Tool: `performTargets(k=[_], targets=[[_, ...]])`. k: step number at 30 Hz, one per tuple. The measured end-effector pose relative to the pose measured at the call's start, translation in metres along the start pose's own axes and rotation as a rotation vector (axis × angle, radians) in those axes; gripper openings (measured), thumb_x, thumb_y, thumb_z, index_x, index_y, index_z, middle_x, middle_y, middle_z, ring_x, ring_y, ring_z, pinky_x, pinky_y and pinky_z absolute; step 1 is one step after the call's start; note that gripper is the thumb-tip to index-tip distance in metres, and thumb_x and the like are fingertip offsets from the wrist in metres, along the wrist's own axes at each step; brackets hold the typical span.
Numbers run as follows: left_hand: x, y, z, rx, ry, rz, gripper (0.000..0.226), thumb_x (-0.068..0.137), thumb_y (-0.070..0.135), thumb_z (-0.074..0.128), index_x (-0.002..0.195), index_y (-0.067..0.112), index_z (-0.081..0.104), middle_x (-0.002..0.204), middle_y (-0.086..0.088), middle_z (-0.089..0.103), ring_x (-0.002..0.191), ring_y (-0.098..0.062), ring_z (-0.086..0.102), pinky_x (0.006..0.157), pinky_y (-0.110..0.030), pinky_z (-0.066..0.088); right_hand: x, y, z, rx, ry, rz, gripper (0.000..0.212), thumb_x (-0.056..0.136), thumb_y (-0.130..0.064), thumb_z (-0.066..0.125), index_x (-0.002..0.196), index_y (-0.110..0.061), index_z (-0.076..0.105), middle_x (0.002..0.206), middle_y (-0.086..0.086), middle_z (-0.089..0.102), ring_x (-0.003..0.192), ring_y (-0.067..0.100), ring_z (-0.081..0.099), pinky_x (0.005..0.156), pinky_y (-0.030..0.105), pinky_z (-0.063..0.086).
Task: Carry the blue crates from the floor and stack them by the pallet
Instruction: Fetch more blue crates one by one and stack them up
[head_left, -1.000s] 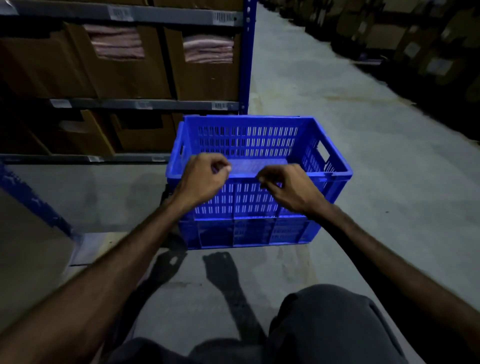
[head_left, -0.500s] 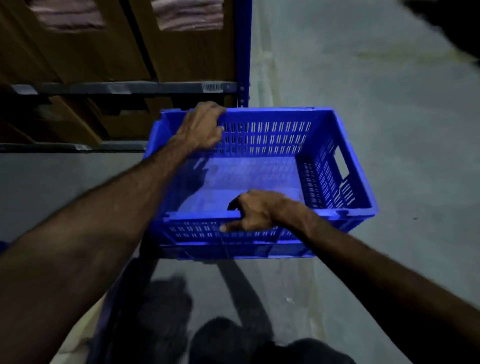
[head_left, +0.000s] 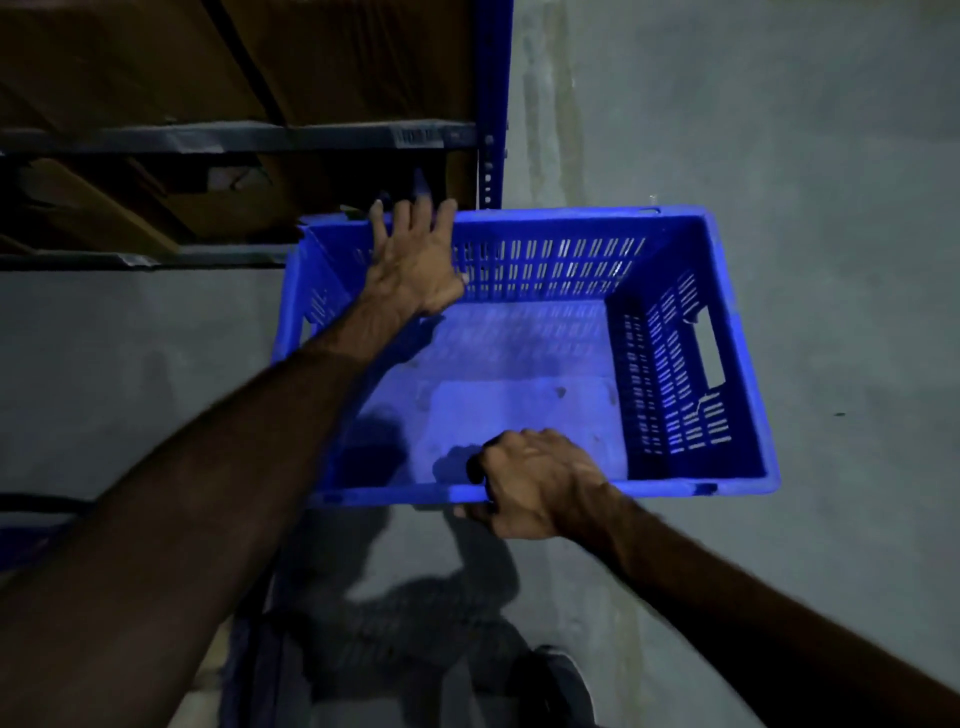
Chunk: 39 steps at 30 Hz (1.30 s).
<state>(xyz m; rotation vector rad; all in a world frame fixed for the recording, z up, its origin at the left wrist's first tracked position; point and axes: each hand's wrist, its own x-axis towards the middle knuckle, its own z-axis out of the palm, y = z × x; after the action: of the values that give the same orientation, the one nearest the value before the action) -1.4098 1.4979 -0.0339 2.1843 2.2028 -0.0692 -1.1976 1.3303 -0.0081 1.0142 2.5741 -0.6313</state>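
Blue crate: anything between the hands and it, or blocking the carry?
Nothing between: the left hand is on the far rim of the blue crate and the right hand grips the near rim. The shelf rack stands close behind. The pallet is out of view.

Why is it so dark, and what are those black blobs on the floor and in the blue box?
In the head view the light is dim, so the shelves go nearly black. The blobs are shadows: one inside the blue crate under the right hand, more on the floor below. The left hand looks slightly blurred.
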Motion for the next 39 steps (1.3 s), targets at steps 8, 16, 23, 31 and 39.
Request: performTargets(k=[8,16,23,31,39], targets=[[0.011,0.0,0.009,0.0,-0.003,-0.025,0.099,0.064,0.053,0.068,0.148,0.019,0.028,0.142,-0.016,0.04,0.134,-0.04,0.035,0.119,-0.065,0.008,0.006,0.003,-0.005,0.016,-0.046,0.002,0.047,0.082,-0.064,0.054,0.106,-0.025,0.065,0.108,0.009,0.068,0.102,0.035,0.065,0.085,0.039,0.046],[-0.006,-0.013,-0.024,-0.066,-0.21,-0.023,0.119,0.073,0.059,0.07,0.161,0.023,-0.003,0.169,-0.011,0.006,0.155,-0.035,0.0,0.124,-0.054,0.001,-0.002,-0.001,-0.009,0.054,-0.093,0.01,0.06,0.081,-0.074,0.053,0.118,-0.028,0.063,0.121,0.004,0.065,0.108,0.034,0.065,0.088,0.043,0.048],[-0.152,-0.065,-0.037,-0.206,-0.074,-0.238,0.105,0.078,0.049,0.066,0.161,0.013,0.012,0.166,-0.017,0.017,0.151,-0.037,0.02,0.118,-0.056,0.025,-0.022,0.035,-0.037,0.197,0.323,0.053,0.06,0.09,-0.071,0.044,0.126,-0.027,0.062,0.128,-0.001,0.059,0.115,0.027,0.059,0.095,0.046,0.047],[-0.208,-0.072,-0.012,-0.692,-0.197,-0.757,0.061,0.087,0.033,0.069,0.137,0.017,0.037,0.121,-0.025,0.063,0.104,-0.045,0.064,0.086,-0.047,0.053,-0.073,0.151,-0.045,0.458,0.474,0.912,0.08,0.082,-0.035,0.071,0.149,-0.015,0.032,0.14,0.022,0.047,0.124,0.044,0.05,0.097,0.053,0.045],[-0.204,-0.065,-0.001,-0.532,-0.112,-0.82,0.034,0.091,0.026,0.06,0.118,0.018,0.042,0.109,-0.028,0.064,0.097,-0.05,0.063,0.08,-0.054,0.053,-0.08,0.166,-0.013,0.76,0.476,0.944,0.039,0.082,-0.038,0.061,0.118,-0.025,0.051,0.11,0.014,0.073,0.101,0.037,0.067,0.085,0.046,0.054]])
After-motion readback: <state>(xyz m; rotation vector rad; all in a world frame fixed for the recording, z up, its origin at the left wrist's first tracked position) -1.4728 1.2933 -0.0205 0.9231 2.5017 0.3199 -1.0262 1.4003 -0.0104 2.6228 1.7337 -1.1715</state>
